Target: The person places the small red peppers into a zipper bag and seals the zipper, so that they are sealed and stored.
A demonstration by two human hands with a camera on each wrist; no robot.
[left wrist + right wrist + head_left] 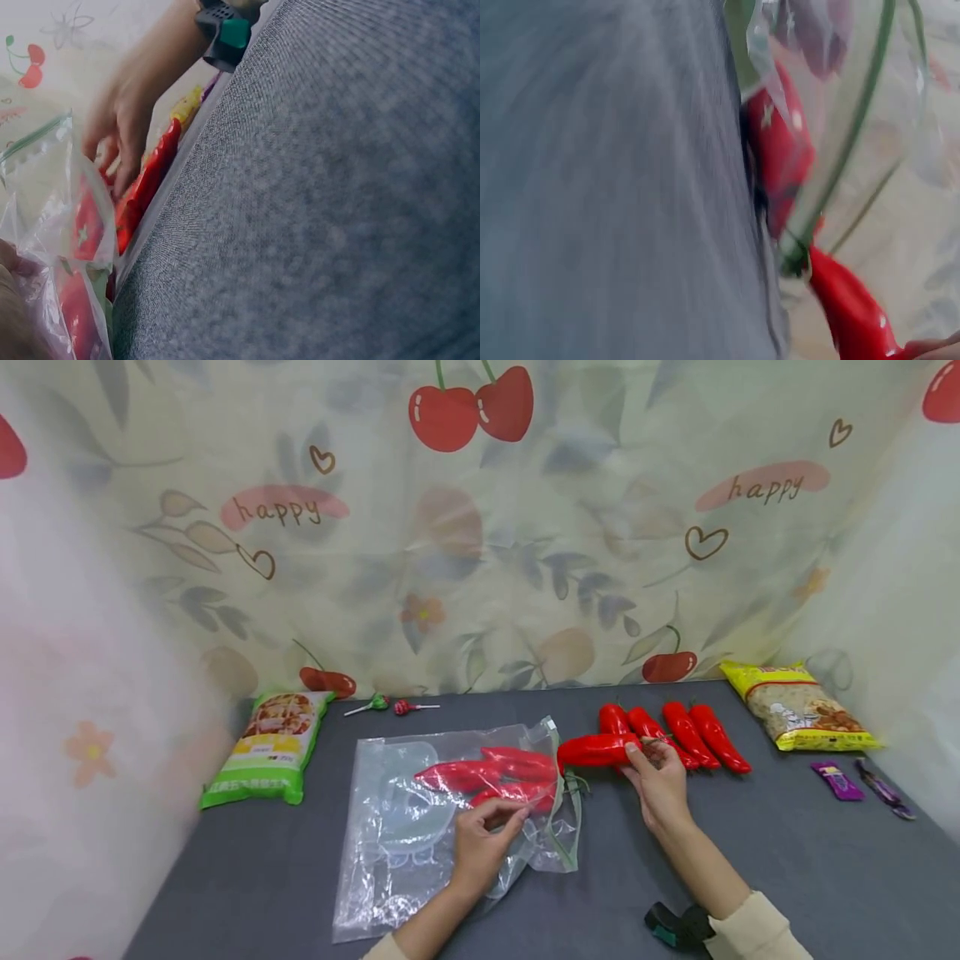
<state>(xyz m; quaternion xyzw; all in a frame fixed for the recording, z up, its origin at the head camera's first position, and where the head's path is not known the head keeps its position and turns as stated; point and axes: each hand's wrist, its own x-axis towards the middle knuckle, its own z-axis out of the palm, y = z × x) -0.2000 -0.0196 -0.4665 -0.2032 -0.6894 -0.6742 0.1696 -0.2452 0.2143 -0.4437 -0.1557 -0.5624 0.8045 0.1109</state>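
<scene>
My right hand (662, 787) grips a glossy red chili pepper (596, 749) by its stem end. The pepper lies level, and its far end is at the mouth of a clear zip bag (375, 893). With thumb and fingers, my left hand (480, 852) pinches the bag's upper layer near that mouth. Several red peppers (457, 775) are inside the bag, seen through the film. In the left wrist view, the bag (30, 172) stands raised at its opening. The held pepper (851, 307) shows low in the right wrist view, with only fingertips (934, 349) visible.
Several loose red peppers (720, 739) lie behind my right hand. A green-and-white food packet (273, 743) is at left, with two lollipops (380, 702) near it. At right are a yellow packet (802, 706) and small purple-wrapped sweets (837, 781). A patterned curtain (480, 568) hangs behind the grey table.
</scene>
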